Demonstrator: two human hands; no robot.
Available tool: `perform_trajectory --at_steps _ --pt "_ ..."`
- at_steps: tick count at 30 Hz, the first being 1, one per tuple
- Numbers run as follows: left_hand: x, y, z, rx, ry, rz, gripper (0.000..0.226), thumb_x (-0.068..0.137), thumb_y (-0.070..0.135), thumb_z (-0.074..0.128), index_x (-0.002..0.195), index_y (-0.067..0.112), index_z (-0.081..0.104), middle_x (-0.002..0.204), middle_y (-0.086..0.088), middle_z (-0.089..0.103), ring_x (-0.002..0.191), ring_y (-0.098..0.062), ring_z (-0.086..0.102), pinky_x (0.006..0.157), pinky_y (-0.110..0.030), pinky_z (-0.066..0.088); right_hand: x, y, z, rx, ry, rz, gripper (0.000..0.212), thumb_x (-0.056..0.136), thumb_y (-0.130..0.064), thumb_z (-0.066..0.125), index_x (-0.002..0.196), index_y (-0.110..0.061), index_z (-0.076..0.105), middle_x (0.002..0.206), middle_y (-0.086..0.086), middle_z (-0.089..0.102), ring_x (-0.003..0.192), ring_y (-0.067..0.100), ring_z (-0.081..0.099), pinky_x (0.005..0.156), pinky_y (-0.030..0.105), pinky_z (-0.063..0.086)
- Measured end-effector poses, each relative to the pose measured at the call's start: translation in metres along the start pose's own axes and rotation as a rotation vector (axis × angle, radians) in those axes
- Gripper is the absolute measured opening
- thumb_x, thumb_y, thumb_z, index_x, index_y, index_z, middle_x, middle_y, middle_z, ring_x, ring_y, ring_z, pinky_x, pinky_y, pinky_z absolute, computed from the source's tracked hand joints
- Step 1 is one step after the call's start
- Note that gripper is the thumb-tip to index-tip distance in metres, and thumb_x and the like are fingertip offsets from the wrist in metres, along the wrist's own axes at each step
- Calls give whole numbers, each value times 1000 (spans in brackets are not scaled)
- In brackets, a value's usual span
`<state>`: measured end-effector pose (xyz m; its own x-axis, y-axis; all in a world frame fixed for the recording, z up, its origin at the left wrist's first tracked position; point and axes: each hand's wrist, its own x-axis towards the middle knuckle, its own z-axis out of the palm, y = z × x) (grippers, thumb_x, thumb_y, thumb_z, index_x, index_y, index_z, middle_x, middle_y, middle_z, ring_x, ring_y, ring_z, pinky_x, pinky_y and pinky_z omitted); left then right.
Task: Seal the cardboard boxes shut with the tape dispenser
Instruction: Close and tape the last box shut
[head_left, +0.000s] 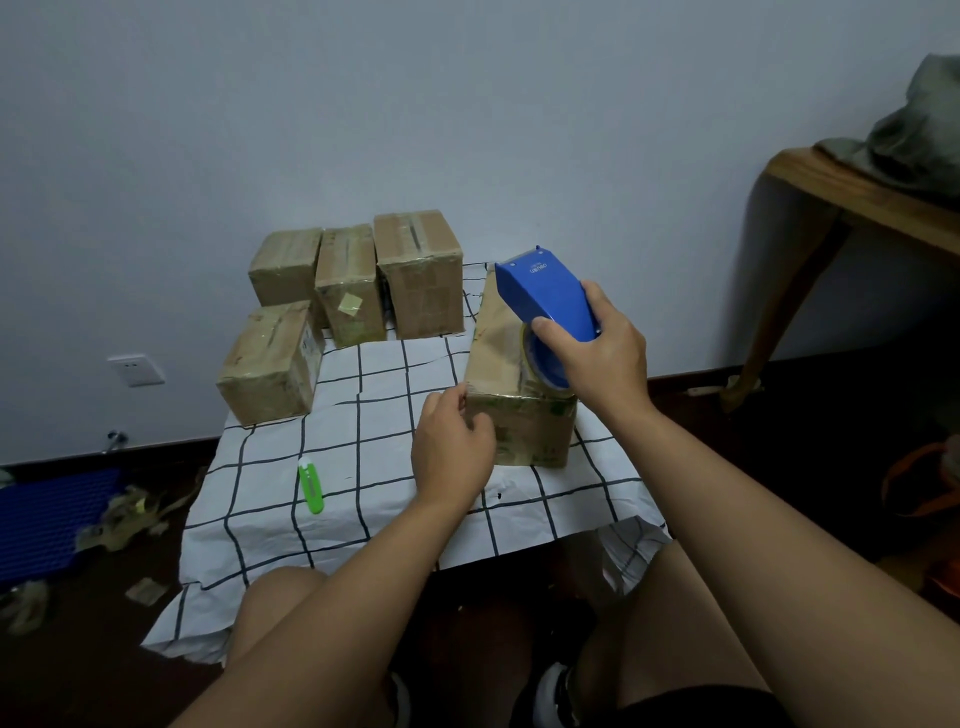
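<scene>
A cardboard box (519, 431) stands on the right side of the checked white cloth (374, 499). My right hand (605, 353) grips the blue tape dispenser (545, 301) and holds it on the box's top, near the front edge. My left hand (452, 452) holds the box's near left corner, fingers curled against its front face. Several taped cardboard boxes stand at the back: three in a row (345, 283) against the wall and one (270, 364) in front of them at the left.
A green utility knife (310, 486) lies on the cloth at the left front. Tape scraps (124, 519) and a blue plastic mat (47, 519) lie on the dark floor at the left. A wooden table (852, 208) stands at the right. My knees sit below the cloth's front edge.
</scene>
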<state>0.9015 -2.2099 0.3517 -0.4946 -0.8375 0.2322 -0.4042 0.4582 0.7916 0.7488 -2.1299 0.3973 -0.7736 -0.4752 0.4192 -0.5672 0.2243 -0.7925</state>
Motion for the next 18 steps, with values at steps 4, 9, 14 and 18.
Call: perform_trajectory --at_steps 4,9,14,18 --pt "-2 1 -6 262 -113 179 46 90 25 49 135 18 43 127 -4 44 89 -22 55 67 -32 43 -1 0 -2 5 1 8 57 86 -57 65 133 -29 49 107 3 58 96 25 57 77 43 55" --pt "3 8 -7 403 -154 197 41 90 26 48 128 12 51 136 -6 44 104 -25 56 77 -34 47 -2 -1 -3 10 5 -4 58 86 -57 64 135 -29 49 109 2 59 97 25 57 81 47 55" --pt "1 2 -4 699 -70 420 47 86 32 49 128 12 46 134 -8 46 121 -26 44 98 -36 36 -2 -2 -4 7 -5 20 61 85 -59 64 136 -29 48 108 3 59 97 25 58 81 46 56" --pt "0 -2 7 666 -96 605 49 91 37 55 135 16 47 133 -7 47 121 -26 46 102 -36 35 -4 -2 -7 41 10 34 59 80 -63 60 130 -31 51 105 0 61 95 24 58 81 47 55"
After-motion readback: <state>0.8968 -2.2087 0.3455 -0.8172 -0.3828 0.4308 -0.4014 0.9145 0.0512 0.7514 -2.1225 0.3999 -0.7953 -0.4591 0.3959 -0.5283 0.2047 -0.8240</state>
